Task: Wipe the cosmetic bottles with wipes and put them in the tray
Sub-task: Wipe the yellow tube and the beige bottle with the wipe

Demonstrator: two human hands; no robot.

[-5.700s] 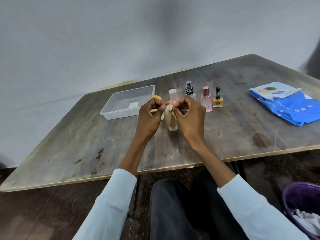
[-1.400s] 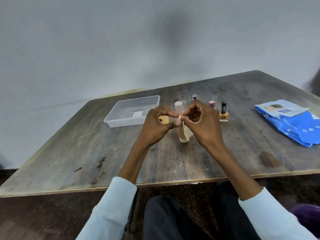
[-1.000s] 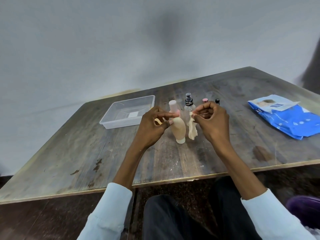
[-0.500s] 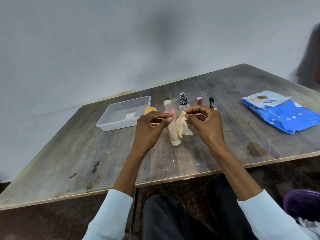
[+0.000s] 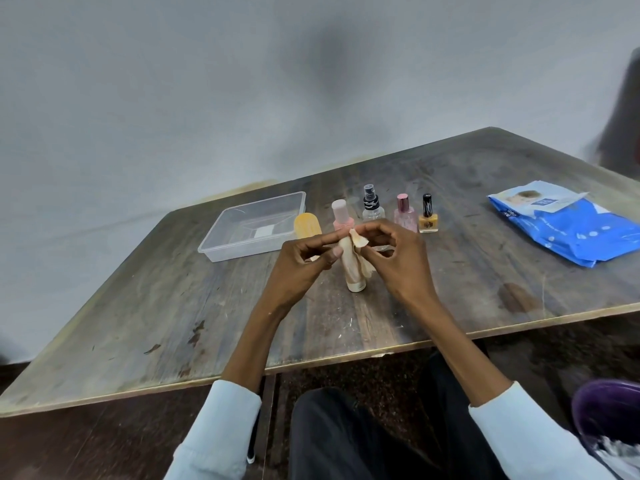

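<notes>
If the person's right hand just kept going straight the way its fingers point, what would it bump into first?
The right hand points leftward at the beige bottle, with the wipe pinched between them. It would likely press the wipe into that bottle first, then meet the left hand. Depth is uncertain.

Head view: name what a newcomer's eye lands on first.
Mid-table, the left hand holds a peach bottle while the right hand pinches a wipe against it. Behind stand small bottles and an empty clear tray; a blue wipes pack lies far right.
</notes>
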